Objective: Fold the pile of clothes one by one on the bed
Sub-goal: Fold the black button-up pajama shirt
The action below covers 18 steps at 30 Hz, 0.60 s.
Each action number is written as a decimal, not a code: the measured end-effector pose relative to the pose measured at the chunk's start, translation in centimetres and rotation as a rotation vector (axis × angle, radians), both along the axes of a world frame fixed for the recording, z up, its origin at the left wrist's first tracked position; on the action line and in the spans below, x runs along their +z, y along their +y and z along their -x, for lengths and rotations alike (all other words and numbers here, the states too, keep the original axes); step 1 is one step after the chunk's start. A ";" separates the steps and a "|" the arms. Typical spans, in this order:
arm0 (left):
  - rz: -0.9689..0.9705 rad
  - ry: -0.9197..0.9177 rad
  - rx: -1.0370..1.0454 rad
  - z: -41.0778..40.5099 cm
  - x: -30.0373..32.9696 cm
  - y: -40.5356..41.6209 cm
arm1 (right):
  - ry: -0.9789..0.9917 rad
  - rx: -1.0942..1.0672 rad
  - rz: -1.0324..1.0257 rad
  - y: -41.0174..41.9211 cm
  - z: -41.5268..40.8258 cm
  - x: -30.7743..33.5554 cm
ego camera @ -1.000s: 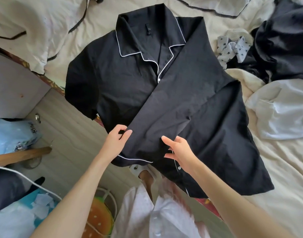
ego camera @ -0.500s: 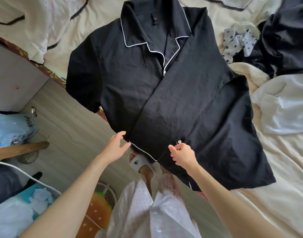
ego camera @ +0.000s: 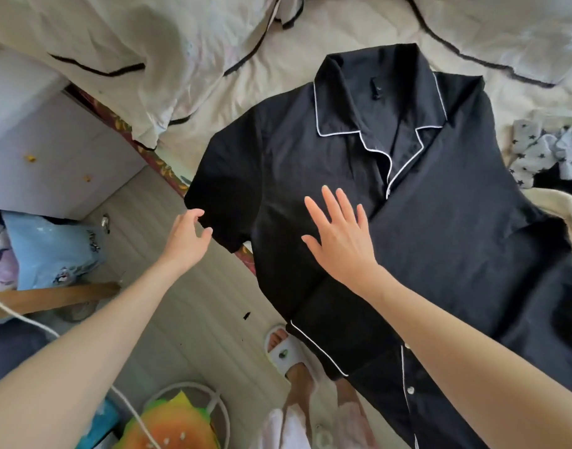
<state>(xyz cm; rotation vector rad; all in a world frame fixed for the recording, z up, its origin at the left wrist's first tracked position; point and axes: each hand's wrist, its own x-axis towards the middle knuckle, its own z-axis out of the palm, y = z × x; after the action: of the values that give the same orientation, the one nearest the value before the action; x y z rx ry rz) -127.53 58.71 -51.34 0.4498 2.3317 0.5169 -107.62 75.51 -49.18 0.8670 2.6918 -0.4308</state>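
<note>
Shirt [ego camera: 423, 241]: black, matte woven cloth, faintly creased, white piping on notched collar and front placket, small pale buttons; spread face-up across the bed [ego camera: 252, 102] at its left edge, hem and one short sleeve hanging over that edge.
Left hand [ego camera: 185, 239]: fingers [ego camera: 198, 213] loosely curled at the overhanging sleeve cuff, touching it; a firm grasp cannot be told.
Right hand [ego camera: 339, 238]: fingers straight and spread, flat on the shirt's chest, grasping nothing.
Bedding: cream, rumpled, black-trimmed.
Socks [ego camera: 543, 150]: pale, star-printed, bunched near the right edge.
Slipper [ego camera: 283, 351]: white, on plank floor.
</note>
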 end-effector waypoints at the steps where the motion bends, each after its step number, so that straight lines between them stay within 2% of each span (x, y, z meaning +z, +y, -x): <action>1: -0.016 0.020 0.010 1.2 -0.4 0.3 | 0.000 0.022 -0.025 0.4 1.5 -0.6; 5: -0.156 0.057 0.081 6.2 -1.3 2.3 | 0.006 0.004 -0.062 1.6 4.7 -2.5; 9: -0.306 -0.014 0.058 8.6 -1.9 5.1 | -0.080 0.050 -0.076 2.0 4.8 -4.0; 13: -0.404 -0.126 0.158 9.2 -2.4 6.3 | -0.127 0.060 -0.072 2.2 5.1 -4.7; 18: -0.364 -0.294 -0.042 9.4 -2.2 6.5 | -0.143 0.056 -0.068 2.0 5.2 -4.8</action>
<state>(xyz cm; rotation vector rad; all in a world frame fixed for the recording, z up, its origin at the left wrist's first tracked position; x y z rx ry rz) -136.93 65.18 -53.52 0.5491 1.9454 0.9283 -112.81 77.56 -53.99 0.8058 2.6053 -0.2565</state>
